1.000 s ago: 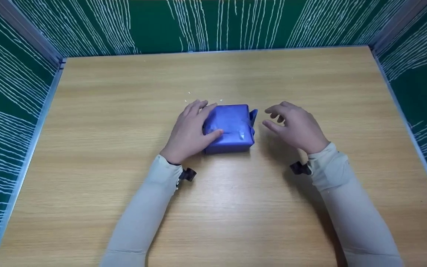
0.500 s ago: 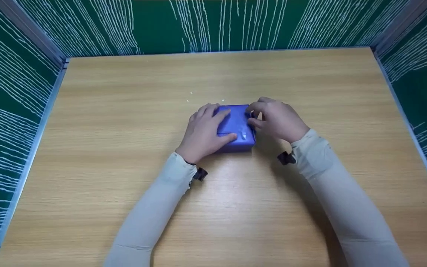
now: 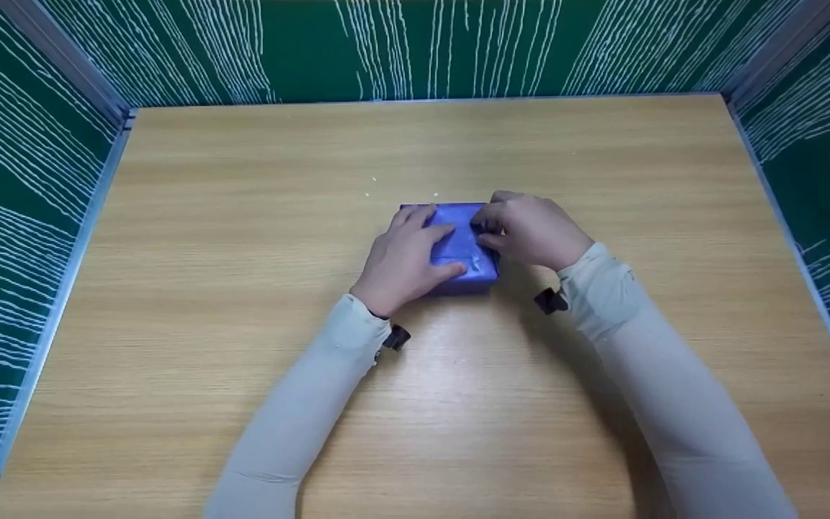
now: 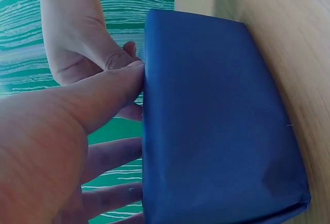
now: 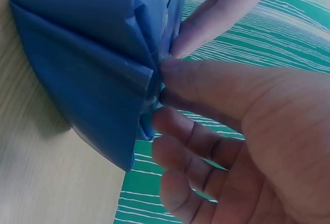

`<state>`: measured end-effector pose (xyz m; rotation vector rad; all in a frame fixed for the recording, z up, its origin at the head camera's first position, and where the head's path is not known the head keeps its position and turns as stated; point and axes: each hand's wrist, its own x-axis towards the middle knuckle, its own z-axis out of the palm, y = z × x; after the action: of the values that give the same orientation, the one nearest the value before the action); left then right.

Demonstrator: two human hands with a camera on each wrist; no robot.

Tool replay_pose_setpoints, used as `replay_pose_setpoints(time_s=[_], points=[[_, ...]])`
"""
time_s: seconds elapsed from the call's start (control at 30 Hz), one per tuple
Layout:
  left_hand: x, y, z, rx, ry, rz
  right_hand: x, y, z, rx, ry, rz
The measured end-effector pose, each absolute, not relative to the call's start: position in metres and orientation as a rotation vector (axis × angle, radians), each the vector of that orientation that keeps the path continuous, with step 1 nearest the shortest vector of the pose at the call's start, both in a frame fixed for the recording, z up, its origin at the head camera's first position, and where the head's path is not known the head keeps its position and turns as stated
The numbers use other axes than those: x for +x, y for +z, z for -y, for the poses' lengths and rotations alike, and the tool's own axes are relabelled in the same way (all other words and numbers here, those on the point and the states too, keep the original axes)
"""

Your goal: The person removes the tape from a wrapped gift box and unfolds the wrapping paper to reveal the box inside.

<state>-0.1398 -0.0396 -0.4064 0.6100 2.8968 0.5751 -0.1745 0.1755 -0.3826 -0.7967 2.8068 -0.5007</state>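
Note:
A box wrapped in blue paper [image 3: 451, 249] lies flat near the middle of the table. My left hand [image 3: 406, 256] rests on its top from the left side, fingers and thumb spread. In the left wrist view the thumb [image 4: 111, 87] presses at the package's upper edge. At the right end, my right hand [image 3: 530, 227] pinches the wrapping paper at the top edge with thumb and index finger; its other fingers [image 5: 178, 157] are curled below. A folded paper flap [image 5: 98, 97] sticks out from that end in the right wrist view. The index fingertip is mostly hidden behind the thumb.
The wooden table [image 3: 242, 216] is enclosed at the back and sides by green panels [image 3: 314, 54] with white streaks. A few tiny white scraps [image 3: 367, 194] lie behind the package. Small black wrist cameras [image 3: 396, 336] show below the cuffs.
My right hand has come in from the right and taken hold of the paper at the package's right end. My left hand has slid rightward over the top of the package.

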Motion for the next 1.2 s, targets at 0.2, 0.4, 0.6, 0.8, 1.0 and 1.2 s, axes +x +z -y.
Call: replay_pose_setpoints(time_s=[0.2,0.4,0.6,0.8,1.0,1.2], points=[[-0.1407,-0.4081,0.04,0.625,0.56,-2.898,-0.1757,-0.3833,-0.1766,-0.873,-0.505,-2.82],[-0.1413,-0.4079,0.0385,0.657,0.553,-2.895,-0.1778,-0.3844,-0.1751,-0.865,-0.48,-2.826],[-0.1416,-0.4074,0.0373,0.664,0.545,-2.889,-0.1794,-0.3866,-0.1724,-0.851,-0.47,-2.845],[-0.1417,-0.4077,0.0373,0.666,0.567,-2.891,-0.181,-0.3889,-0.1686,-0.789,-0.47,-2.848],[-0.1415,-0.4072,0.0383,0.66,0.581,-2.895,-0.1805,-0.3868,-0.1697,-0.764,-0.476,-2.833],[-0.1416,-0.4062,0.0395,0.648,0.578,-2.886,-0.1766,-0.3829,-0.1745,-0.83,-0.457,-2.838]])
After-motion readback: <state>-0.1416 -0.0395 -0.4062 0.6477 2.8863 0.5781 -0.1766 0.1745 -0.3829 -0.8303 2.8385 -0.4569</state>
